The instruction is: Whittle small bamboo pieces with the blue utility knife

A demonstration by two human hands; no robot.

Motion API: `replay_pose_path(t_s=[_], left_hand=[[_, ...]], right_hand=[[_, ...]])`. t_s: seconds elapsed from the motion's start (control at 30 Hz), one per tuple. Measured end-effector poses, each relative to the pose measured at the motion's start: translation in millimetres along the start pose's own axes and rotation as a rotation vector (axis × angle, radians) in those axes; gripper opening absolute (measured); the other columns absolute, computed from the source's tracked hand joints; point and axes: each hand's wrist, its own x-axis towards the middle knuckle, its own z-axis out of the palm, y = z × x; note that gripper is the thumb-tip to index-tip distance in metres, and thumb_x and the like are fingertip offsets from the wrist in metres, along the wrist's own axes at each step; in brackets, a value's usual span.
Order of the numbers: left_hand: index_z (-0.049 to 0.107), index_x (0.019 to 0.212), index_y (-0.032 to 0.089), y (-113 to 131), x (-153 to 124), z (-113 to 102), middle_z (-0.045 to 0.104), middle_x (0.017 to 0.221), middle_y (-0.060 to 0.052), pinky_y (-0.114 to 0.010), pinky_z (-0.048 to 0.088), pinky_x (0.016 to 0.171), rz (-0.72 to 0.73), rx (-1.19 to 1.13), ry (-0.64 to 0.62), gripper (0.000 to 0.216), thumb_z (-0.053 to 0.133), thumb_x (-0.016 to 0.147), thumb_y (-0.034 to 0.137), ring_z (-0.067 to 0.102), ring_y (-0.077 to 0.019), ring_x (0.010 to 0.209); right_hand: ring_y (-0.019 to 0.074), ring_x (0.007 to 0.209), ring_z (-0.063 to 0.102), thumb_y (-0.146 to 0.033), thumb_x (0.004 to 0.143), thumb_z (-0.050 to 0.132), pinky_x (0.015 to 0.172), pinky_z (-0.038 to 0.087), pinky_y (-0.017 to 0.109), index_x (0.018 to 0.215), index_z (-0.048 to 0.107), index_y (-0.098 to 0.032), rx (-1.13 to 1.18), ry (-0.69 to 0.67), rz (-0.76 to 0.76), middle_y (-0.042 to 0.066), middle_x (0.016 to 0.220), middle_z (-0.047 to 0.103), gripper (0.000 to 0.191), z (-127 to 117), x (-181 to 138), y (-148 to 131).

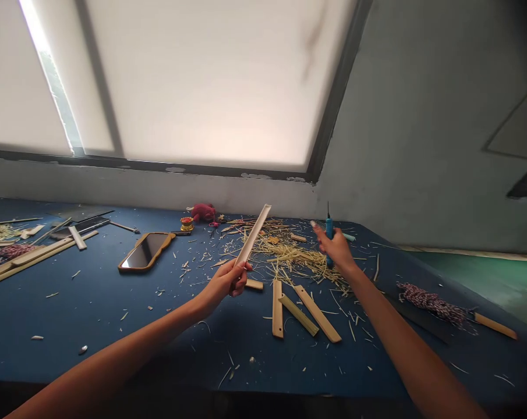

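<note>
My left hand (234, 277) is closed round the lower end of a pale bamboo strip (255, 233), which tilts up and to the right above the table. In my right hand (335, 247) is a slim tool with a blue handle (329, 228), its thin dark tip pointing upward; the exact kind of tool is unclear. Below and between the hands lie flat bamboo pieces (278, 308), two with small holes, and a greenish bamboo piece (299, 315). A heap of bamboo shavings (298, 256) spreads behind them.
A phone in a brown case (146, 252) lies left of my left hand. Farther left are long bamboo strips (40, 256). A red figurine (202, 212) and a small gold pot (187, 224) stand at the back. A bundle of speckled cord (435, 302) lies right on the blue table (158, 326).
</note>
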Motion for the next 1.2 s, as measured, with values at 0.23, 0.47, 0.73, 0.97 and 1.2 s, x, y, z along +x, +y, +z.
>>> replay_pose_path(t_s=[0.23,0.47,0.73,0.97,1.2], left_hand=[[0.049,0.096,0.015,-3.5,-0.8,3.4,0.037,0.058,0.007,-0.018,0.021,0.044,-0.066,-0.024,0.053,0.036,0.043,0.09,0.05,0.033,-0.0033,0.043],[0.049,0.094,0.015,-4.2,-1.0,5.8,0.037,0.057,0.008,-0.019,0.021,0.044,-0.054,-0.058,0.054,0.037,0.048,0.087,0.051,0.032,-0.0034,0.043],[0.049,0.097,0.016,-12.1,-2.4,4.4,0.039,0.058,0.007,-0.019,0.022,0.045,-0.068,-0.057,0.029,0.04,0.048,0.086,0.055,0.034,-0.0039,0.043],[0.05,0.104,0.018,-6.9,-7.8,13.9,0.044,0.07,0.004,-0.018,0.022,0.047,-0.143,-0.11,-0.005,0.04,0.05,0.086,0.054,0.039,-0.0029,0.049],[0.057,0.109,0.02,-3.0,-15.6,20.4,0.044,0.075,0.002,-0.017,0.024,0.043,-0.327,-0.244,-0.351,0.038,0.052,0.087,0.05,0.044,-0.0035,0.052]], right_hand=[[0.0152,0.068,0.056,-0.049,0.059,0.077,0.061,0.048,0.028,0.088,0.057,-0.018,0.017,-0.199,-0.128,0.003,0.078,0.06,0.047,29.1,-24.9,-25.5],[0.0252,0.085,0.062,-0.062,0.072,0.061,0.072,0.048,0.034,0.097,0.061,-0.015,-0.258,-0.202,-0.154,0.012,0.094,0.066,0.053,25.6,-26.4,-28.1],[0.025,0.084,0.063,-0.07,0.083,0.037,0.073,0.048,0.036,0.088,0.05,-0.022,-0.174,-0.062,-0.283,0.01,0.09,0.065,0.05,36.5,-27.8,-29.7],[0.0119,0.06,0.057,-0.045,0.077,0.066,0.056,0.053,0.026,0.091,0.044,-0.025,0.606,-0.385,0.307,-0.001,0.079,0.059,0.033,52.8,-56.4,-55.7],[0.0029,0.043,0.039,-0.038,0.075,0.071,0.038,0.043,0.014,0.096,0.056,-0.021,0.748,-0.564,0.422,-0.005,0.068,0.051,0.031,71.9,-92.1,-63.8]])
